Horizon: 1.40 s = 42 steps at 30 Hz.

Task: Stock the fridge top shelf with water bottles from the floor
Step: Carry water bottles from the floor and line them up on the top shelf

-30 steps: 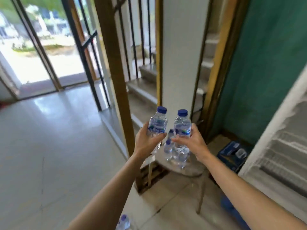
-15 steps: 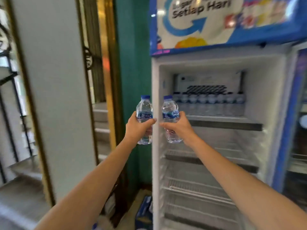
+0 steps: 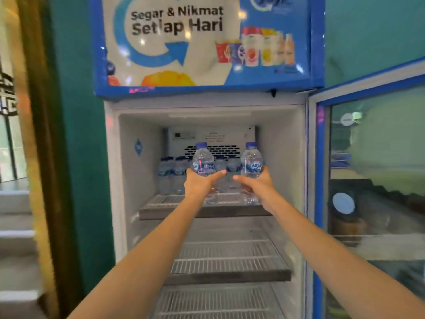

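Left hand [image 3: 199, 183] grasps a small blue-capped water bottle [image 3: 203, 162] around its lower half, thumb stretched toward the right. Right hand [image 3: 258, 184] grasps a second water bottle [image 3: 251, 163] with an "AQUA" label the same way, thumb stretched toward the left. Both bottles stand upright, side by side and apart, held just above the front part of the top shelf [image 3: 161, 211] inside an open display fridge [image 3: 110, 180]. Whether their bases touch the shelf cannot be told. At the far end of that shelf stands a row of water bottles [image 3: 171, 172], in front of a dark vent grille [image 3: 226, 150]. Wire lower shelves [image 3: 230, 263] sit beneath. The glass fridge door [image 3: 372, 162] with a blue frame hangs open on the right. Above the fridge opening, a blue and white sign [image 3: 184, 42] reads "Segar & Nikmat Setiap Hari" beside pictured drink cups. A green wall [image 3: 78, 157] runs to the left of the fridge, with grey steps [image 3: 16, 229] at the far left
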Each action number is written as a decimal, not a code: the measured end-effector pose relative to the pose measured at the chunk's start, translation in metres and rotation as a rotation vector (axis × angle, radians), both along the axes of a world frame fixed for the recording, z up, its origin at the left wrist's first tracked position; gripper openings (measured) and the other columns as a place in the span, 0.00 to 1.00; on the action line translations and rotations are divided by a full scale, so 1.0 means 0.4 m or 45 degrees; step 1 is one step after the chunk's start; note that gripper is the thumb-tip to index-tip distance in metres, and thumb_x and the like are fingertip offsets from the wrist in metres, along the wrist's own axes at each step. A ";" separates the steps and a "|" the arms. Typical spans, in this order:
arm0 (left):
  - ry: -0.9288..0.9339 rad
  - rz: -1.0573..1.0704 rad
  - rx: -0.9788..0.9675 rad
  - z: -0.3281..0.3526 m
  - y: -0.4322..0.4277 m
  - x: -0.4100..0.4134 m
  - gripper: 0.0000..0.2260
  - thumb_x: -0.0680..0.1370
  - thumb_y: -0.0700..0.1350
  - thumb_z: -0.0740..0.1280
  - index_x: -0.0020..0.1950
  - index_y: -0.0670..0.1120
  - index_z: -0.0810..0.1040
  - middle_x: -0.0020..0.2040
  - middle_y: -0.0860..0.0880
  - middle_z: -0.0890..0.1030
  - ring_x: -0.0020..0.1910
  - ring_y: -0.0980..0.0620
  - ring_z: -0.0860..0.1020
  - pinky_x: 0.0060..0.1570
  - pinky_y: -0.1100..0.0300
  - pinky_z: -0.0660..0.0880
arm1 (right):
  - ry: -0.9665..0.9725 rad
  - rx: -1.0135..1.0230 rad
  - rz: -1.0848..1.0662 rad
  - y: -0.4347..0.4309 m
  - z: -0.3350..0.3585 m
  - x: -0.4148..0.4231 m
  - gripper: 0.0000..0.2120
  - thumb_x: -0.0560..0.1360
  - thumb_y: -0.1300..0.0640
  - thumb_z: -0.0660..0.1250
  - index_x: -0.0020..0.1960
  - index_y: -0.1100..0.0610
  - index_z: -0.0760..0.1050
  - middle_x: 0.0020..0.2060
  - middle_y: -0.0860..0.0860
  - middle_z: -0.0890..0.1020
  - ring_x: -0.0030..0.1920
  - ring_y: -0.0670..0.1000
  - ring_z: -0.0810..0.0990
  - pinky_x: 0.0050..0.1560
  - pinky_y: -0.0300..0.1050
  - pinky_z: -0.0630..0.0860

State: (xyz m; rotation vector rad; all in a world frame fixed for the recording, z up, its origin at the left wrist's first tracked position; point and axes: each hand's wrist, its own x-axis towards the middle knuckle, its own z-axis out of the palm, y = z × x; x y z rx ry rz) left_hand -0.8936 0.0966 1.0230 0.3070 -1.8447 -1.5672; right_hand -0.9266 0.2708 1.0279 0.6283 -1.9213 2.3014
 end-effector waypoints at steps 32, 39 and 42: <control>-0.198 -0.176 -0.178 -0.103 0.037 -0.666 0.39 0.70 0.45 0.75 0.75 0.44 0.58 0.71 0.42 0.69 0.68 0.43 0.71 0.65 0.53 0.69 | -0.327 0.346 0.029 -0.100 -0.075 -0.679 0.16 0.68 0.79 0.63 0.49 0.64 0.76 0.39 0.55 0.80 0.38 0.51 0.77 0.39 0.40 0.74; -0.336 -0.110 -0.346 -0.118 0.047 -0.677 0.36 0.76 0.47 0.69 0.75 0.42 0.49 0.70 0.39 0.69 0.65 0.43 0.73 0.59 0.53 0.71 | -0.352 0.376 0.114 -0.108 -0.077 -0.729 0.20 0.67 0.79 0.64 0.54 0.62 0.76 0.39 0.54 0.81 0.39 0.49 0.79 0.35 0.39 0.76; -0.449 -0.111 -0.467 -0.126 0.045 -0.673 0.35 0.76 0.45 0.70 0.74 0.38 0.51 0.68 0.40 0.70 0.63 0.43 0.73 0.57 0.57 0.72 | -0.314 0.385 0.177 -0.095 -0.083 -0.750 0.24 0.64 0.79 0.67 0.58 0.64 0.78 0.49 0.61 0.83 0.48 0.57 0.81 0.50 0.51 0.80</control>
